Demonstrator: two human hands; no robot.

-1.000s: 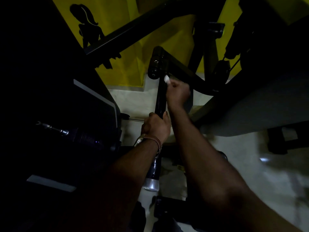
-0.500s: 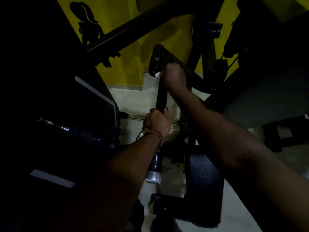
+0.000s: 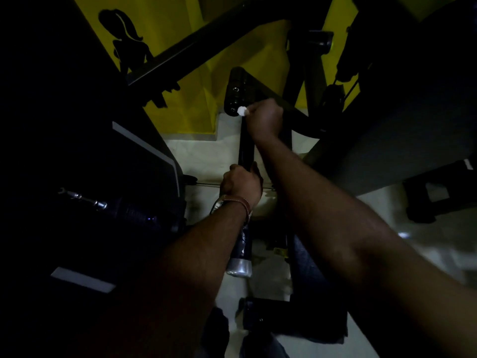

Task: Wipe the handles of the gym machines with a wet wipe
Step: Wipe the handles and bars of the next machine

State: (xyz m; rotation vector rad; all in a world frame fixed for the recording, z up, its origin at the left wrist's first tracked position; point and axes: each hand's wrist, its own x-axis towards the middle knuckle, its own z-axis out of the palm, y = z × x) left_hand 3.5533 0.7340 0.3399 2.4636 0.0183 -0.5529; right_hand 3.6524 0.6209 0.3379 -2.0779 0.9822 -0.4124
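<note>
A black machine handle (image 3: 245, 148) runs down the middle of the dim head view, ending in a silver cap (image 3: 238, 267) near me. My left hand (image 3: 241, 187) grips the handle partway down, a bracelet on its wrist. Higher up, my right hand (image 3: 264, 120) is wrapped round the top of the same bar, just below the black bracket (image 3: 236, 91). A small white piece of wet wipe (image 3: 241, 111) sticks out of that fist on its left side. The rest of the wipe is hidden inside the hand.
Black machine frame bars (image 3: 206, 40) cross above, in front of a yellow wall (image 3: 180, 104). A dark padded seat (image 3: 402, 130) lies at the right, a dark machine body (image 3: 116, 177) at the left. Pale floor (image 3: 206, 156) shows below the handle.
My right hand slid up the handle from about a second ago and stays at the top by the bracket; the white wipe now shows clearly. My left hand kept its grip.
</note>
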